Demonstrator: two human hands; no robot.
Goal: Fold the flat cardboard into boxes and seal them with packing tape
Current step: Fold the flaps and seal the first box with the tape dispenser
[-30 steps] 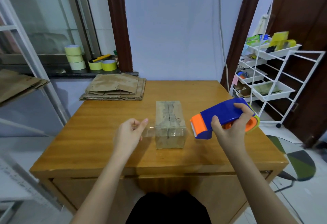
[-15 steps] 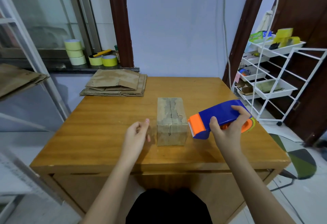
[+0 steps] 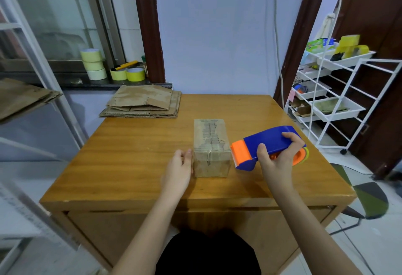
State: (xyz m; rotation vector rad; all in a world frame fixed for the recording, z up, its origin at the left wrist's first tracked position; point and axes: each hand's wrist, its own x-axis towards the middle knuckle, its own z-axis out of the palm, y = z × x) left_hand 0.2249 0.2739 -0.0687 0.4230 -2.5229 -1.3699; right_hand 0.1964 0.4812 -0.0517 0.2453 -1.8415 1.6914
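Note:
A small folded cardboard box (image 3: 211, 144) stands in the middle of the wooden table (image 3: 134, 157), with clear tape along its top seam and down its near face. My left hand (image 3: 179, 169) lies flat against the box's left side, fingers straight. My right hand (image 3: 279, 157) grips a blue and orange tape dispenser (image 3: 265, 146) just right of the box, its orange cutter end pointing at the box. A stack of flat cardboard (image 3: 143, 104) lies at the table's far left corner.
Several rolls of yellow tape (image 3: 93, 64) sit on the window ledge behind the table. More flat cardboard (image 3: 24, 96) rests on a shelf at the left. A white wire rack (image 3: 339, 92) with trays stands to the right of the table.
My left hand moved right, from holding a loose strip of tape beside the box to pressing flat on the box's left side. The dispenser stayed about where it was.

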